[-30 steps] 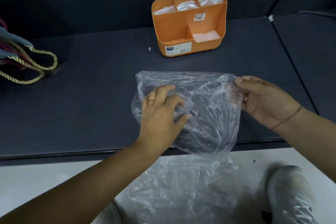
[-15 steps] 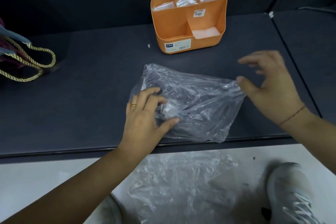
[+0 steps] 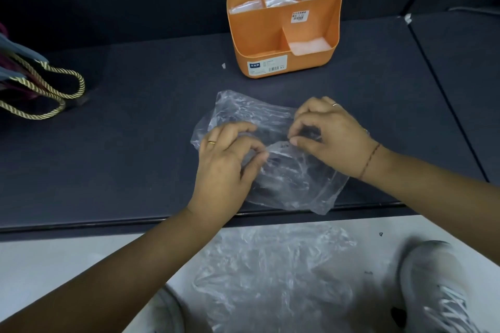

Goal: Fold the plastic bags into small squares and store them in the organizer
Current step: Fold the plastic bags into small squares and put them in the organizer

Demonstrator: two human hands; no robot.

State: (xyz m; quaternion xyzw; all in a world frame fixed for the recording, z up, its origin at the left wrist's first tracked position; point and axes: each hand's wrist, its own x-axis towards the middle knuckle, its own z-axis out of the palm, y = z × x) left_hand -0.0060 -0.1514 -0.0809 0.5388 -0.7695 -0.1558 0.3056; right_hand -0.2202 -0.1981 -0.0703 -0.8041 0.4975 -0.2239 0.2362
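The left grip (image 3: 227,159) and right grip (image 3: 332,135) both pinch the crinkled clear plastic bag (image 3: 295,181) on the dark table (image 3: 135,143), which likely wants pulling taut before creasing.

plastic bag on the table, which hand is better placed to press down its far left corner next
Left, likely. The left hand pinches the plastic bag on its left side, nearest that corner; the right hand pinches the fold farther right.
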